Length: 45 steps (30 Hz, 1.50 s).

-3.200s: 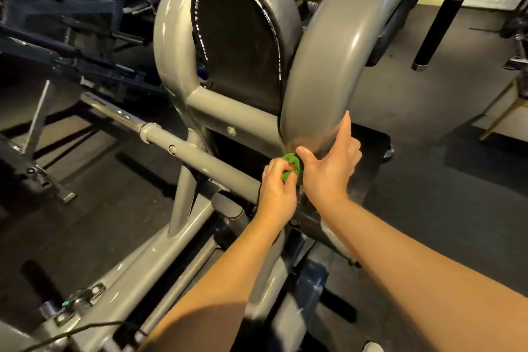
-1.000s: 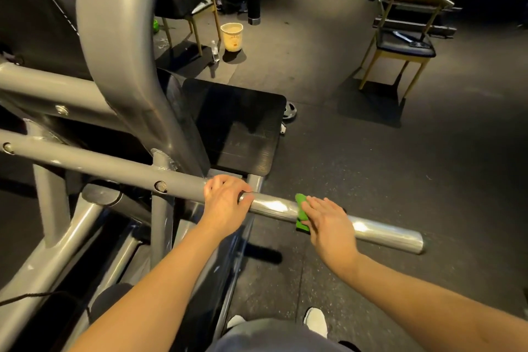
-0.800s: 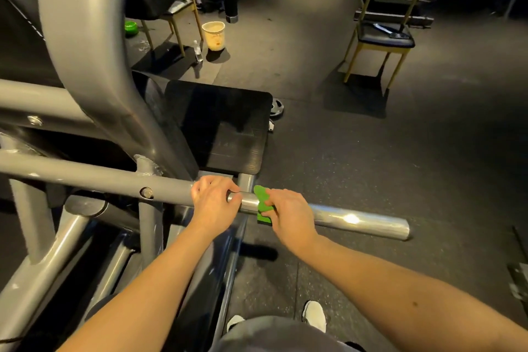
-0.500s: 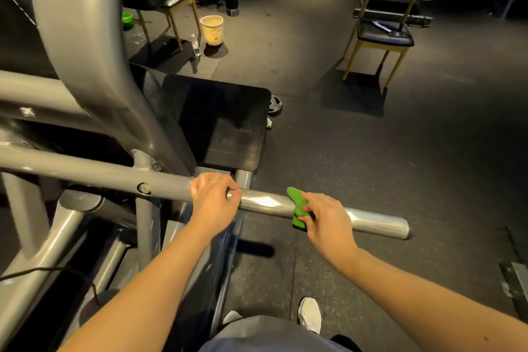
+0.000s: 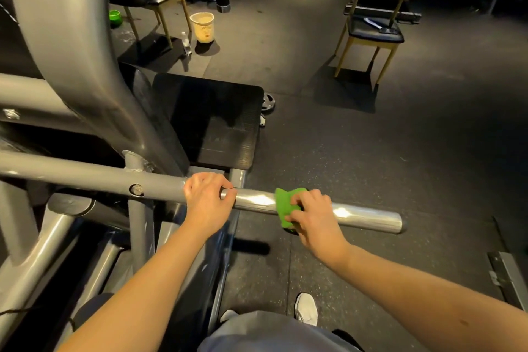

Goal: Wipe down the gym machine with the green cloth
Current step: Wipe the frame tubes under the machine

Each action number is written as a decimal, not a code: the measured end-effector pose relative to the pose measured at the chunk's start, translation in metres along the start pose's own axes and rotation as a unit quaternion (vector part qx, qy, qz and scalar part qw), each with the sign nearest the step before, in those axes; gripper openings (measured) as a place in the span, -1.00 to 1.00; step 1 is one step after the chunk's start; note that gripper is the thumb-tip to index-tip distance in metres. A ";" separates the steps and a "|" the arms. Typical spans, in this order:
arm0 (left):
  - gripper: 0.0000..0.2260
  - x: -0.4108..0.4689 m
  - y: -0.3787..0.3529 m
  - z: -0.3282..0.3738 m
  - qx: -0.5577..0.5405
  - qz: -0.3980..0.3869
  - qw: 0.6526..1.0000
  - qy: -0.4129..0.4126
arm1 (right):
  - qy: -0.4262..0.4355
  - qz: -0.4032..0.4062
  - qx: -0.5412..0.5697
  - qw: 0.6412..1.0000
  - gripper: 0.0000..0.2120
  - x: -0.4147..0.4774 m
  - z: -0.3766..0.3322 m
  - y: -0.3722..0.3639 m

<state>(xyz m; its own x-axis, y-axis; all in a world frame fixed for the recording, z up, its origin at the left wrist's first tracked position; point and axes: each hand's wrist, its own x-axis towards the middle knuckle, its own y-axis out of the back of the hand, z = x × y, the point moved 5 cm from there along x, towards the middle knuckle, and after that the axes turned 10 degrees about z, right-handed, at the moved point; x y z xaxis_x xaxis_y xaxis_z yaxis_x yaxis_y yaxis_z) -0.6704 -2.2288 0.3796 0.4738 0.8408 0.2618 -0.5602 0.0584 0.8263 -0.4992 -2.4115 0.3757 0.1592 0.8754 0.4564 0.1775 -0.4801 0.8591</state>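
Right at the bottom edge I've got grey trousers and one white shoe [image 5: 306, 308] clear on the floor, a second just peeking beside it. Two bare forearms reach up from there. Left hand [image 5: 207, 203] is clenched round the bar [image 5: 365, 216], fingers curled over the top, right where the grey painted tube meets the shiny metal sleeve. Right hand [image 5: 313, 217] is further out along the sleeve, fingers bent and pressing the green cloth [image 5: 284, 204] against the metal; the cloth is bunched, draped over the top of the bar and hanging a little below it, peeking out on the thumb side. One cloth, two hands, both on the same bar, with a bare gleaming stretch between them. The sleeve's free end sticks out past the right hand.

Just beyond the bar, one black footplate [image 5: 211, 120] of the gym machine [image 5: 71, 46], its thick grey curved frame rising on the left. Small weight plate [image 5: 268, 100] on the floor by the footplate's corner.

Further back: one pale bucket [image 5: 203, 26], one small clear bottle [image 5: 186, 42] beside it, one green bowl-like thing [image 5: 115, 15]. Two chairs, one right [image 5: 377, 23], one partly hidden far left.
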 end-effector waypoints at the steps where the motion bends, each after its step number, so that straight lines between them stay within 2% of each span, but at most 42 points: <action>1: -0.99 0.000 0.000 -0.001 -0.002 0.002 1.000 0.002 | -0.009 -0.003 -0.011 1.000 -0.84 -0.010 0.009 0.005; 5: -0.98 -0.001 -0.001 0.000 -0.001 0.005 1.000 -0.001 | -0.028 -0.027 -0.040 0.998 -0.76 -0.017 0.012 0.007; 9: -0.96 -0.001 -0.001 -0.002 -0.012 0.003 1.000 -0.004 | 0.019 -0.019 -0.022 0.999 -0.77 0.027 -0.038 -0.022; 12: -0.95 0.001 -0.002 -0.005 0.000 -0.002 1.000 -0.002 | 0.021 -0.013 0.006 1.000 -0.77 0.050 -0.070 -0.043; 18: -0.95 0.005 -0.002 0.015 0.041 -0.014 0.999 -0.031 | -0.035 -0.046 0.018 0.998 -0.39 0.027 -0.030 -0.031; 21: -0.92 0.005 -0.014 0.039 0.024 -0.065 0.995 -0.066 | -0.034 -0.053 -0.016 0.998 -0.30 -0.005 0.008 -0.009; 24: -0.89 0.003 -0.028 0.059 -0.013 -0.119 0.990 -0.081 | -0.102 -0.019 -0.035 0.994 -0.33 -0.040 0.051 0.021; 27: -0.87 0.001 -0.035 0.065 -0.048 -0.139 0.987 -0.057 | -0.204 0.037 -0.056 0.977 -0.44 -0.065 0.081 0.046; 31: -0.88 0.001 -0.034 0.065 -0.066 -0.142 0.987 -0.036 | -0.310 0.092 -0.049 0.945 -0.59 -0.060 0.073 0.048; 33: -0.88 0.001 -0.033 0.065 -0.064 -0.146 0.987 -0.033 | -0.308 0.087 -0.044 0.946 -0.66 -0.039 0.047 0.032; 37: -0.89 0.001 -0.034 0.063 -0.062 -0.137 0.988 -0.035 | -0.253 0.046 -0.057 0.965 -0.70 -0.005 -0.002 0.001; 40: -0.90 0.002 -0.035 0.062 -0.057 -0.136 0.988 -0.038 | -0.224 0.045 -0.067 0.971 -0.71 -0.016 0.012 0.011; 43: -0.90 0.001 -0.035 0.063 -0.054 -0.137 0.988 -0.041 | -0.272 0.079 -0.101 0.954 -0.74 -0.060 0.049 0.041; 45: -0.88 0.002 -0.035 0.064 -0.049 -0.132 0.989 -0.042 | -0.355 0.099 -0.114 0.923 -0.68 -0.093 0.070 0.058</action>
<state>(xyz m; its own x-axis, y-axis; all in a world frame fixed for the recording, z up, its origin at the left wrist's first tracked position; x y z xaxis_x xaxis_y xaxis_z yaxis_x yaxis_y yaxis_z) -0.6066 -2.2639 0.3830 0.6647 0.7421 0.0865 -0.4707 0.3260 0.8199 -0.4361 -2.5243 0.3665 0.7773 0.4756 0.4118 -0.1195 -0.5311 0.8389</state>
